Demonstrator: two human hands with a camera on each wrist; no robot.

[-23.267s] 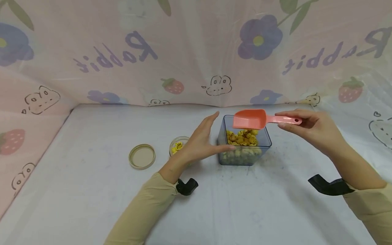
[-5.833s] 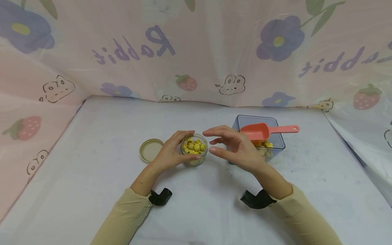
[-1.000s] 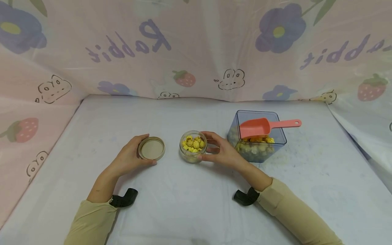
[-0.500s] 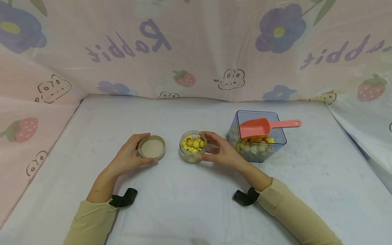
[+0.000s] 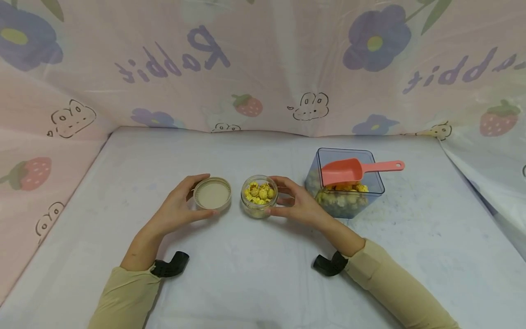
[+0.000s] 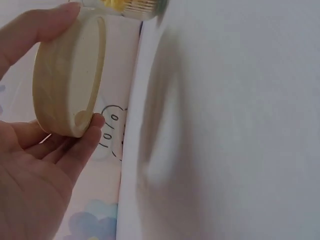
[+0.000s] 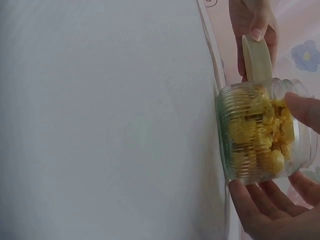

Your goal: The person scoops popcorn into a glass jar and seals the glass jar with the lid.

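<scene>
My left hand [image 5: 176, 205] grips a round cream lid [image 5: 212, 194] by its edge, thumb on the near side and fingers on the far side. In the left wrist view the lid [image 6: 70, 75] is raised above the table. Just right of it a small ribbed glass jar [image 5: 259, 210] stands upright on the table, with yellow popcorn [image 5: 260, 193] inside and its mouth uncovered. My right hand [image 5: 300, 203] holds the jar from its right side, thumb in front and fingers behind, as the right wrist view shows with the jar [image 7: 250, 132] between them.
Right of the jar stands a clear bluish square container [image 5: 349, 208], partly filled with popcorn. A coral-pink scoop [image 5: 345, 171] lies across its top, handle sticking out to the right. A printed curtain [image 5: 263, 68] hangs behind the white table [image 5: 263, 274].
My left hand has lifted the lid off the table and moved it right, closer to the jar. The right hand and the jar have stayed in place over the last second.
</scene>
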